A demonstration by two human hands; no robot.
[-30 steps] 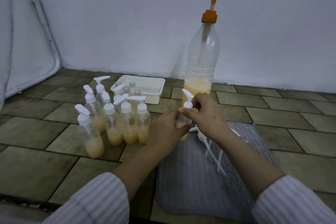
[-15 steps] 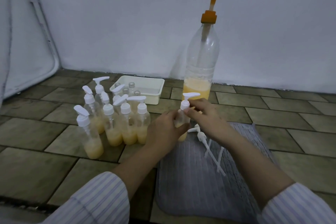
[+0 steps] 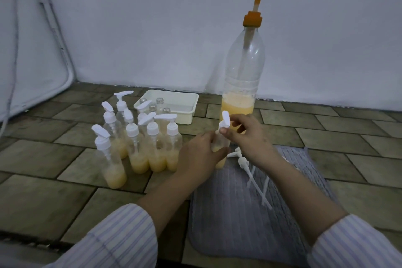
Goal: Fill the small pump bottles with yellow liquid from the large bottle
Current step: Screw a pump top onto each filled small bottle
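Note:
A small pump bottle (image 3: 220,152) with yellow liquid in its lower part stands upright on the front edge of a grey mat. My left hand (image 3: 196,156) grips its body. My right hand (image 3: 245,135) pinches the white pump cap (image 3: 225,122) on its neck. Behind them stands the large clear bottle (image 3: 243,76) with an orange pump, yellow liquid filling its bottom quarter. To the left is a cluster of several capped small bottles (image 3: 139,139), each partly filled with yellow liquid.
A white tray (image 3: 187,113) by the wall holds several uncapped empty small bottles. Loose white pump heads with dip tubes (image 3: 252,172) lie on the grey mat (image 3: 250,224). The floor is brown tile; a white wall runs behind.
The pump head has turned on the held bottle: its spout pointed right half a second ago and now points up and away. My right fingers shifted around the cap. Left hand stayed put.

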